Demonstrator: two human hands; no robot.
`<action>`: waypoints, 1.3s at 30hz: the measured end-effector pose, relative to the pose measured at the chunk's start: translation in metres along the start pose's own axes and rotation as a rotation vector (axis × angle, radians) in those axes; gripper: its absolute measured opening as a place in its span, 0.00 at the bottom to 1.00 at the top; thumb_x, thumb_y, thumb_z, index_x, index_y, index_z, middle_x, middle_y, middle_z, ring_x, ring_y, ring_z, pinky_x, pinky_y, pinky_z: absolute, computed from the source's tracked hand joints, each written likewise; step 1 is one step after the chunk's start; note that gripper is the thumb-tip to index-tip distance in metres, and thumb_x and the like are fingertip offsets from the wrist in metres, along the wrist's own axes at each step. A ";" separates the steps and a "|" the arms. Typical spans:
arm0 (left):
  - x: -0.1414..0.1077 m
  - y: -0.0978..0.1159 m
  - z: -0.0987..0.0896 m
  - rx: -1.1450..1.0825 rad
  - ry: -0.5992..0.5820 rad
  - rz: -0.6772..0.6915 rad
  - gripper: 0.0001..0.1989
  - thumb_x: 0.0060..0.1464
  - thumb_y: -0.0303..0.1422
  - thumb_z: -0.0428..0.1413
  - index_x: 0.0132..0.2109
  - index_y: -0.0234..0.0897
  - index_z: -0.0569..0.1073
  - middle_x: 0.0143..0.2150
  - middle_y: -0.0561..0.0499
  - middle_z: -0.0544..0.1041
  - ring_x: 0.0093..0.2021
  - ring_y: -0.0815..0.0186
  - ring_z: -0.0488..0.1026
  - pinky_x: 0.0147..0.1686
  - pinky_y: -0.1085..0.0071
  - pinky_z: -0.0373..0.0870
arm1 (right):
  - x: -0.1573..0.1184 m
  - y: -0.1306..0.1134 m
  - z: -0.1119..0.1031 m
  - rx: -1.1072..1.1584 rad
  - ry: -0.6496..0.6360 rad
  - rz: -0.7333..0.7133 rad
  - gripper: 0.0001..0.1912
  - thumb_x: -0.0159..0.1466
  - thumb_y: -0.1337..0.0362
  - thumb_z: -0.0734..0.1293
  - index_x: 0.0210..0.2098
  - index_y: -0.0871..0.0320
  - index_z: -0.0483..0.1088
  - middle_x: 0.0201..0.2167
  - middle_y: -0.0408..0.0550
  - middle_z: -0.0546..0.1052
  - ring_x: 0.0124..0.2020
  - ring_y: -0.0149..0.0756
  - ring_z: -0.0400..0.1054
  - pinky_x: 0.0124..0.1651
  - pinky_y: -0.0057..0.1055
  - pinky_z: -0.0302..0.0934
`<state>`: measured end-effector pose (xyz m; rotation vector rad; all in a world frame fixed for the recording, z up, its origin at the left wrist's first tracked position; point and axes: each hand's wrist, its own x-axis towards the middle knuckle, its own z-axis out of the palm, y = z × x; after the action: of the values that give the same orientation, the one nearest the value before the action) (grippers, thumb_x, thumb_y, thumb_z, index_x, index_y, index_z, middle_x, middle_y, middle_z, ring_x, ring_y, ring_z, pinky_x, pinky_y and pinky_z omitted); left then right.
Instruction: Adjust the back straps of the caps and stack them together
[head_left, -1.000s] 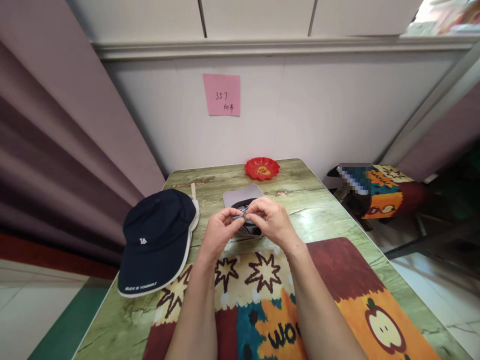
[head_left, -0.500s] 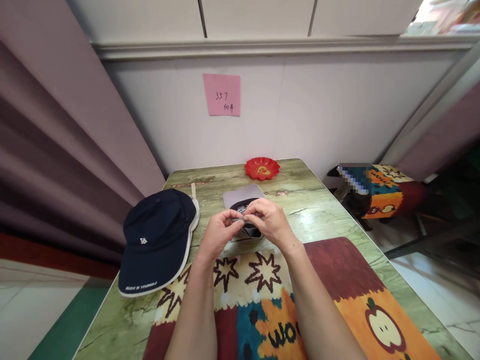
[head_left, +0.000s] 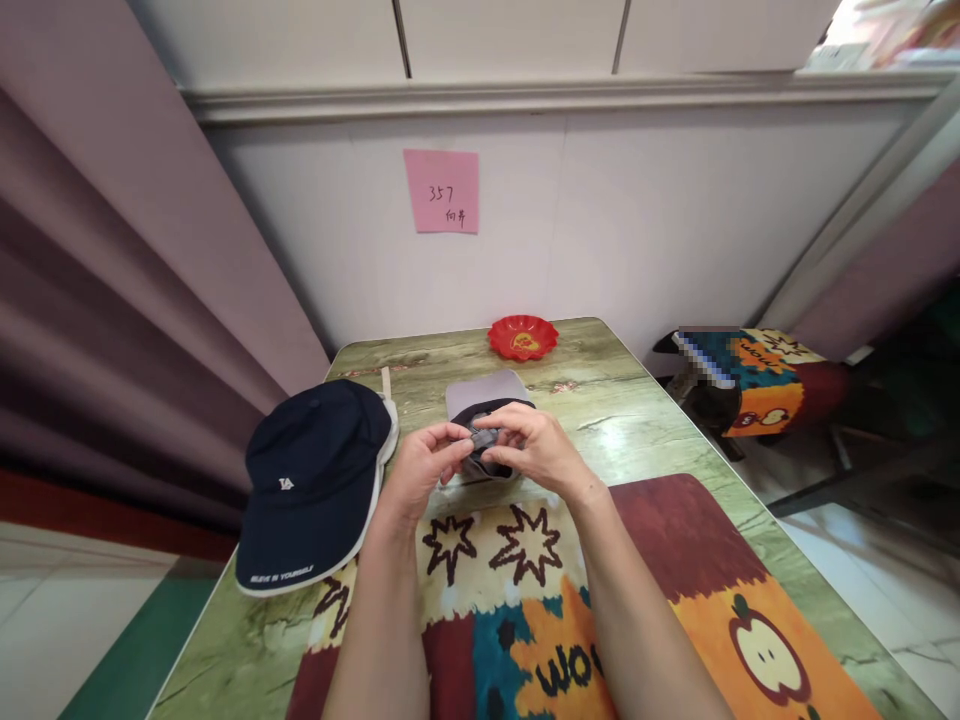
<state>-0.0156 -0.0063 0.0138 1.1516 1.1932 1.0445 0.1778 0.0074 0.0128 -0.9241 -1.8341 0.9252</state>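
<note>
A grey cap point(head_left: 489, 388) with a dark inner band lies on the table, its brim pointing to the far side. Above its near end, my left hand point(head_left: 427, 462) pinches a small grey strap between thumb and fingers. My right hand point(head_left: 536, 450) is just beside it, thumb and index finger apart around the strap's other end, the remaining fingers curled against it. Part of the cap is hidden behind both hands. To the left lies a dark navy cap point(head_left: 311, 480) with a white edge and lettering on its brim.
A red scalloped dish point(head_left: 523, 338) stands near the table's far edge. Patterned mats point(head_left: 720, 560) cover the near part of the table point(head_left: 637, 400). A pink note point(head_left: 442, 192) is stuck on the wall behind. To the right stands a stool with a patterned cover point(head_left: 772, 375).
My hands have moved slightly apart. The thumb and index finger of my right hand have opened, and more of the grey strap shows between the hands.
</note>
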 end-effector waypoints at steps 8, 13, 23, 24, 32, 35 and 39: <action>0.001 0.002 0.013 -0.018 0.018 0.076 0.14 0.46 0.39 0.64 0.35 0.33 0.75 0.20 0.56 0.70 0.18 0.75 0.60 0.19 0.78 0.55 | 0.002 -0.003 0.001 -0.135 0.070 -0.086 0.10 0.58 0.70 0.73 0.40 0.54 0.80 0.32 0.43 0.79 0.28 0.27 0.66 0.34 0.25 0.59; 0.001 0.001 0.019 -0.010 0.079 0.130 0.13 0.48 0.39 0.62 0.34 0.33 0.75 0.20 0.56 0.70 0.18 0.75 0.60 0.20 0.78 0.55 | 0.001 0.001 0.002 -0.156 0.096 -0.107 0.11 0.58 0.69 0.74 0.41 0.54 0.80 0.33 0.43 0.79 0.28 0.28 0.67 0.34 0.25 0.60; 0.001 0.003 0.025 -0.027 0.101 0.112 0.14 0.46 0.40 0.63 0.34 0.33 0.75 0.19 0.56 0.69 0.18 0.75 0.60 0.19 0.78 0.54 | 0.002 0.006 0.003 -0.198 0.109 -0.139 0.11 0.58 0.70 0.74 0.42 0.55 0.79 0.34 0.45 0.79 0.29 0.30 0.70 0.36 0.26 0.64; 0.002 0.003 0.026 -0.035 0.139 0.127 0.15 0.45 0.40 0.64 0.36 0.33 0.75 0.20 0.56 0.70 0.18 0.74 0.61 0.19 0.78 0.55 | 0.001 0.006 0.002 -0.197 0.127 -0.128 0.11 0.58 0.69 0.74 0.41 0.56 0.79 0.33 0.45 0.79 0.29 0.30 0.70 0.36 0.26 0.64; -0.004 0.012 0.021 -0.062 0.262 0.173 0.13 0.46 0.40 0.64 0.32 0.35 0.72 0.17 0.60 0.64 0.16 0.77 0.55 0.16 0.78 0.48 | 0.002 0.005 -0.001 -0.177 0.218 -0.100 0.10 0.57 0.66 0.75 0.39 0.56 0.80 0.29 0.44 0.78 0.27 0.31 0.69 0.33 0.26 0.63; -0.006 0.011 0.023 -0.037 0.120 0.078 0.15 0.46 0.42 0.64 0.30 0.34 0.73 0.16 0.59 0.64 0.15 0.77 0.54 0.15 0.78 0.47 | 0.002 0.005 0.001 -0.168 0.225 -0.107 0.10 0.57 0.66 0.75 0.39 0.55 0.80 0.31 0.45 0.80 0.27 0.31 0.70 0.34 0.26 0.64; -0.005 0.009 0.025 -0.061 0.056 0.049 0.16 0.46 0.43 0.64 0.29 0.34 0.73 0.16 0.57 0.66 0.15 0.76 0.56 0.16 0.78 0.49 | 0.002 0.005 0.002 -0.131 0.215 -0.106 0.10 0.57 0.65 0.76 0.40 0.56 0.80 0.33 0.46 0.81 0.28 0.31 0.71 0.34 0.26 0.65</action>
<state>0.0090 -0.0128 0.0234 1.1150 1.1738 1.1491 0.1763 0.0107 0.0082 -0.9580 -1.7560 0.6216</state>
